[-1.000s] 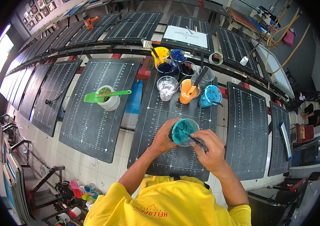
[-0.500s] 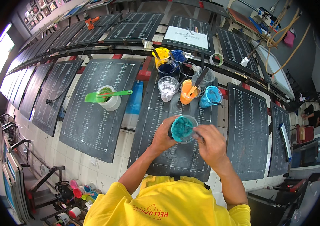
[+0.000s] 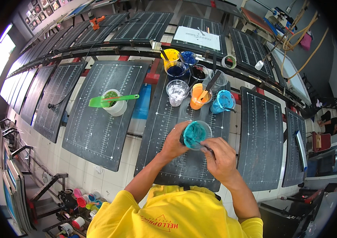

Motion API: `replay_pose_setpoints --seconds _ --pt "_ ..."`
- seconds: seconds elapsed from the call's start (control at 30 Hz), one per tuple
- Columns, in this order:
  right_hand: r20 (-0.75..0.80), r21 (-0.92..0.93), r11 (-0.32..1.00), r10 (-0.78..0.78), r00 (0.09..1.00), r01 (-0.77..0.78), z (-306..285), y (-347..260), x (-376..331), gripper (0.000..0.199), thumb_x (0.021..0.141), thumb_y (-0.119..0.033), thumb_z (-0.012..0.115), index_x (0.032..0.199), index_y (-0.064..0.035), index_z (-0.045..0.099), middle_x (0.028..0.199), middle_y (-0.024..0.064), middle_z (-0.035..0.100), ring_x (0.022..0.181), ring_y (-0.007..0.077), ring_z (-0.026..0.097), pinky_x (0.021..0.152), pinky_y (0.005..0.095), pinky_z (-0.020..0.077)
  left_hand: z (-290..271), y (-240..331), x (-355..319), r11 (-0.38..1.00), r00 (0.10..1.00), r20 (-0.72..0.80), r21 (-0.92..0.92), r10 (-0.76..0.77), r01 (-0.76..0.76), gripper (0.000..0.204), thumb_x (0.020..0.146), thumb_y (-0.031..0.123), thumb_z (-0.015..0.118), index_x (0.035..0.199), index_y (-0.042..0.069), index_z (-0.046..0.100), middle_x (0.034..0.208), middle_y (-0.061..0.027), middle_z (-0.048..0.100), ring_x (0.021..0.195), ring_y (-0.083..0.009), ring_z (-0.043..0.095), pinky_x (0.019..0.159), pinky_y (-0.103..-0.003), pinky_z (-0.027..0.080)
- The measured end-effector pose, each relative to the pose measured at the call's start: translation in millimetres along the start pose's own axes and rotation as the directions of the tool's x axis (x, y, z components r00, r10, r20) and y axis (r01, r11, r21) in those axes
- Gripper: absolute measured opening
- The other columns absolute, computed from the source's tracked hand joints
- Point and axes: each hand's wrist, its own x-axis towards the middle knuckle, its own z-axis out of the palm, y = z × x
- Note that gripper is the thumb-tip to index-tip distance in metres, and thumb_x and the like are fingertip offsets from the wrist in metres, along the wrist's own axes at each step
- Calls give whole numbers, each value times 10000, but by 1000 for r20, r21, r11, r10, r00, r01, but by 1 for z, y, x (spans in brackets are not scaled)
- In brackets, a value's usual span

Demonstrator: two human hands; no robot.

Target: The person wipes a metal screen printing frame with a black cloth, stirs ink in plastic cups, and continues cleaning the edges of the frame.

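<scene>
Tilted in my left hand (image 3: 174, 141) is a clear plastic cup (image 3: 209, 131), with my fingers wrapped round its side. Thick teal paint (image 3: 192, 133) coats the cup's inner wall and lies in the bottom. My right hand (image 3: 221, 157) pinches a thin dark stirring stick (image 3: 200, 144) at the cup's near right rim, its end down in the paint. Most of the stick is hidden by my fingers. Just beyond the cup stand an orange paint cup (image 3: 196, 104), a light blue paint cup (image 3: 221, 106) and a whitish-grey paint cup (image 3: 175, 101).
Behind these are a yellow tub (image 3: 171, 54), dark blue cups (image 3: 175, 71) and a black one (image 3: 198, 73). A green spatula (image 3: 128, 97) lies across a white tub (image 3: 117, 108) on the left board (image 3: 97, 131). More ruled black boards (image 3: 259, 139) surround me.
The cup has shifted slightly right and tilts differently. My right hand has moved a little lower, and the stick has swept through the teal paint toward the near side.
</scene>
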Motion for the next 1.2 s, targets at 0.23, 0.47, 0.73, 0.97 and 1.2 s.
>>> replay_pose_setpoints --seconds 0.23,0.47,0.73,0.97,1.2 --pt "-57 -41 997 65 996 -68 -5 11 4 233 696 23 721 905 25 619 860 149 644 752 317 623 645 369 506 1 -5 0 999 998 58 -20 -27 28 726 619 78 830 1262 49 494 1264 -149 553 1194 -319 526 1004 -394 427" --pt "89 -12 999 45 995 -44 -2 23 3 268 658 34 727 899 21 611 865 136 643 745 299 616 635 363 497 0 -18 16 997 994 70 21 -80 79 746 610 76 829 1272 47 487 1276 -152 549 1204 -330 518 1010 -404 421" --pt "68 24 996 84 994 -86 9 57 27 287 632 50 713 901 34 612 873 146 640 761 304 625 638 364 508 10 -39 36 1000 986 162 -6 -28 29 747 615 49 816 1280 26 476 1302 -165 533 1214 -347 510 1034 -411 404" --pt "84 26 981 189 978 -191 6 75 29 300 616 35 728 896 27 623 854 138 643 746 306 634 648 361 525 8 -53 55 998 987 145 25 -64 61 776 591 54 834 1278 26 473 1312 -164 524 1232 -337 500 1040 -404 403" --pt "52 -78 984 164 985 -160 5 89 40 308 606 27 743 892 16 629 859 139 648 751 303 641 638 358 529 14 -54 57 998 987 146 7 -71 70 789 588 61 844 1282 35 471 1309 -161 526 1220 -340 508 1029 -400 411"
